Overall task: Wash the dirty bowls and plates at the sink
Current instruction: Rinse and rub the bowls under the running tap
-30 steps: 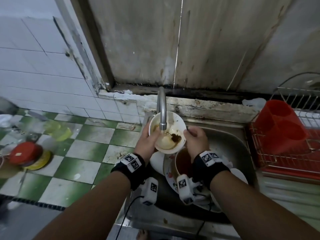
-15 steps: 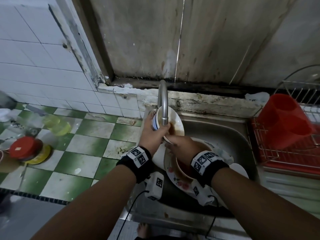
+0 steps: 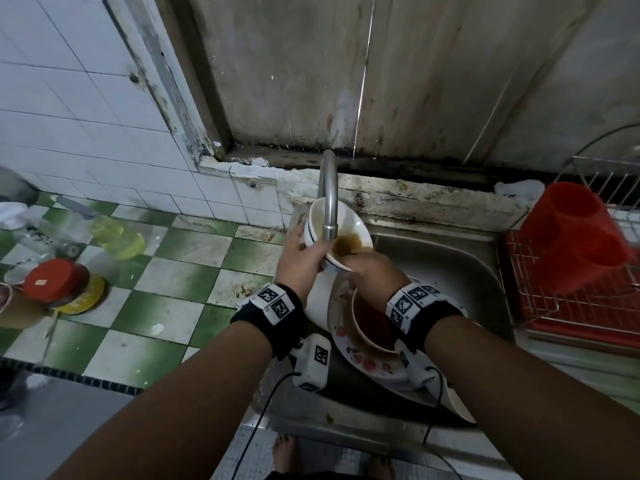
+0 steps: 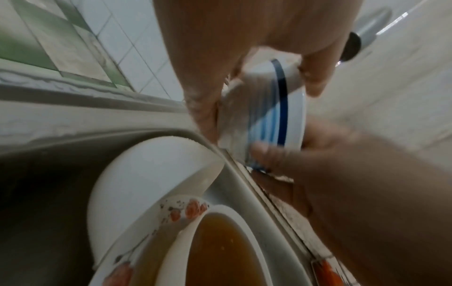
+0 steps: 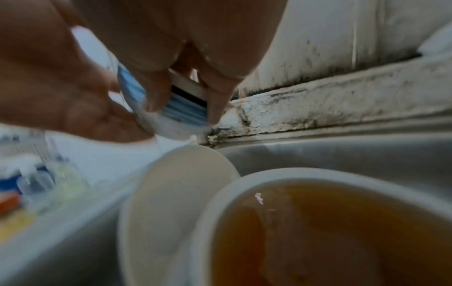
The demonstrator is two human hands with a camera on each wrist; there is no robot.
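A white bowl with blue stripes (image 3: 343, 233) is held tilted under the tap (image 3: 329, 199), brown water pooled inside it. My left hand (image 3: 299, 258) grips its left side; in the left wrist view the fingers wrap the striped bowl (image 4: 271, 108). My right hand (image 3: 370, 271) holds its lower rim, fingers curled on the striped bowl's (image 5: 181, 108) outside. Below in the sink (image 3: 450, 258) stand a bowl of brown liquid (image 3: 372, 323) on a flowered plate (image 3: 360, 362) and a white bowl (image 3: 318, 299) on its side.
A red wire dish rack (image 3: 568, 292) with a red plastic holder (image 3: 575, 237) stands right of the sink. On the green-and-white tiled counter (image 3: 173, 271) at left are a red-lidded jar (image 3: 55, 282) and a bottle of yellow liquid (image 3: 114, 233).
The striped bowl has tipped from facing up to leaning right under the tap. My right hand moved from its right rim down to its lower edge.
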